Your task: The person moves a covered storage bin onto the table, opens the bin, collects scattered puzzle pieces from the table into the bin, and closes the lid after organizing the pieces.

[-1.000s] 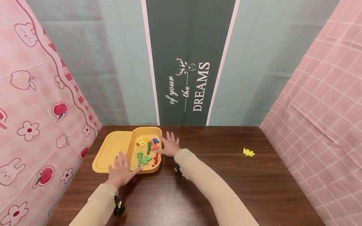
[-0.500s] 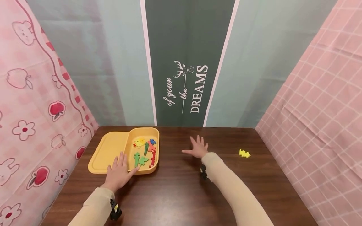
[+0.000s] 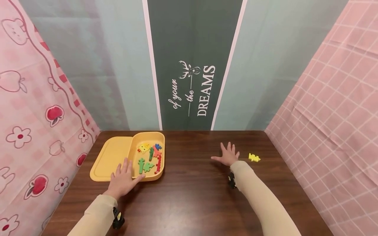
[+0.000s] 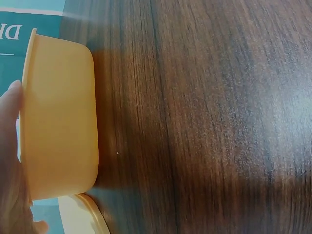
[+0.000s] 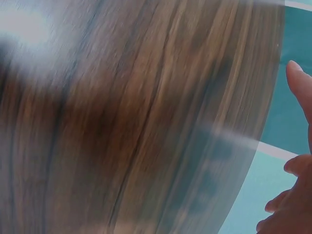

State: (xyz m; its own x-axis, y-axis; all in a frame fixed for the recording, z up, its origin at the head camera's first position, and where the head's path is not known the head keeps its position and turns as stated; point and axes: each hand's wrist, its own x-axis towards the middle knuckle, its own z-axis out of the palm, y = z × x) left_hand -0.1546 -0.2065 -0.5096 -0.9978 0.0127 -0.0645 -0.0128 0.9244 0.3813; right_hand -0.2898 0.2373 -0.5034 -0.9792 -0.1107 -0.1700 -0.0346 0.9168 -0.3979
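Observation:
My left hand (image 3: 121,182) rests at the near left corner of a yellow plastic box (image 4: 61,117), fingers straight and spread, thumb along its rim. Inside the box lie several small puzzle pieces: a yellow one (image 3: 143,148) with red spots, green ones (image 3: 141,166), a red one (image 3: 158,164), an orange one (image 3: 157,151) and a blue one (image 3: 158,147). To the right, my right hand (image 3: 228,155) hovers over the table with fingers spread and nothing in it. Just beyond it on the right lies a lone yellow puzzle piece (image 3: 254,157).
A flat yellow lid (image 3: 109,159) lies left of the box, partly under its edge. The brown wooden table (image 3: 189,196) ends at a green curtain (image 3: 189,39) behind. Pink cloths hang on the left (image 3: 20,137) and right (image 3: 330,114).
My right hand has left the box's right side and moved right across the table, close to the lone yellow puzzle piece. The left hand has stayed at the box.

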